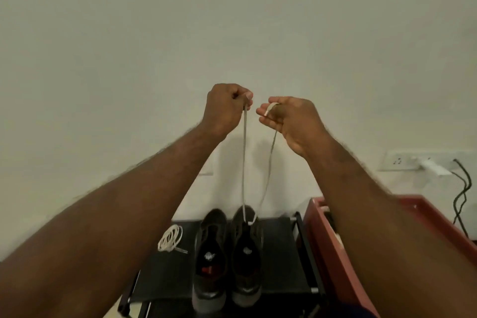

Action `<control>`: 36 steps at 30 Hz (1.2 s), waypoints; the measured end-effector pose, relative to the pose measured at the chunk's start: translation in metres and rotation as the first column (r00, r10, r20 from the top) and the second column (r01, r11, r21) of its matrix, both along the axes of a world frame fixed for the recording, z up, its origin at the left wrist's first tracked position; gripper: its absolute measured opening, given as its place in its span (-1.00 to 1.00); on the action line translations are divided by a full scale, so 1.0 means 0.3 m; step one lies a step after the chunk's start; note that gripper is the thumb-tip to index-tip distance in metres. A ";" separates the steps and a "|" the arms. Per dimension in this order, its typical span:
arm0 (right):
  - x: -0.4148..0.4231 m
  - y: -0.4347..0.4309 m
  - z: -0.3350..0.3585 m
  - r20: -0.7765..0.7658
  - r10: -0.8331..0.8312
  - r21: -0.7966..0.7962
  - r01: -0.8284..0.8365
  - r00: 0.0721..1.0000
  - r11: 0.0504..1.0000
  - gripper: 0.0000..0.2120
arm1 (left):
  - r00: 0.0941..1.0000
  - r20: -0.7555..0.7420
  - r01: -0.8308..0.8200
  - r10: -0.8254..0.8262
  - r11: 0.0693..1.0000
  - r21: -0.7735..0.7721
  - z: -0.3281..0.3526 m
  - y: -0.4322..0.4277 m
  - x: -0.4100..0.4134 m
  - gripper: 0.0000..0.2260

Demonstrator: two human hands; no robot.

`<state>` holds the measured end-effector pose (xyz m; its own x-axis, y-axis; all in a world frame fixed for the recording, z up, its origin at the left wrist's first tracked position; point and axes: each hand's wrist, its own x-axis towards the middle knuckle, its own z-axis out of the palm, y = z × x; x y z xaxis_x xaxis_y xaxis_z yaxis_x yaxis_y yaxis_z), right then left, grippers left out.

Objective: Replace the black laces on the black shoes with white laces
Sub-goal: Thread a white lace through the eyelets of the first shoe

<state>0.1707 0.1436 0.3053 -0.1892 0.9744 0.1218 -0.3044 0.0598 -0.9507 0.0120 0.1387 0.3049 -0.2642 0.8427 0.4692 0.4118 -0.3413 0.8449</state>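
Far left: a coiled spare white cord lace [170, 237] lies on the black fabric-topped metal rack [280, 253], just beside the shoes.

Left hand [224, 108]: raised well above the rack, fingers curled into a fist, thumb and forefinger pinching one end of the long white flat lace [244, 162].

Pair of black low-top shoes: they stand side by side on the rack, toes toward the wall. The left shoe [210, 261] carries no part of the held lace. The right shoe [246, 258] has it passing through the eyelets nearest the toe, both strands rising to the hands.

Right hand [289, 121]: level with the left, close to it but apart, fingers curled around the other lace end.

Right: a red open-topped plastic crate [325, 240] stands against the rack. A white wall socket strip [402, 161] holds a plug with a black cable [462, 188] hanging down.
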 end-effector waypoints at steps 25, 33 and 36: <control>0.032 -0.012 -0.561 0.760 -0.095 0.090 0.040 0.643 0.995 -0.79 | 0.433 -0.886 -0.448 -0.165 0.813 -0.371 -0.506 -0.042 0.015 -0.75; 0.040 -0.016 -1.057 0.662 0.038 -0.274 0.194 0.748 0.942 -0.79 | 0.765 -0.586 -0.281 -0.268 0.679 -0.678 -0.949 0.054 0.030 -0.84; 0.017 0.008 -1.124 0.640 0.016 -0.292 0.224 0.769 0.930 -0.80 | 0.826 -0.516 -0.252 -0.226 0.671 -0.698 -1.033 0.090 0.020 -0.92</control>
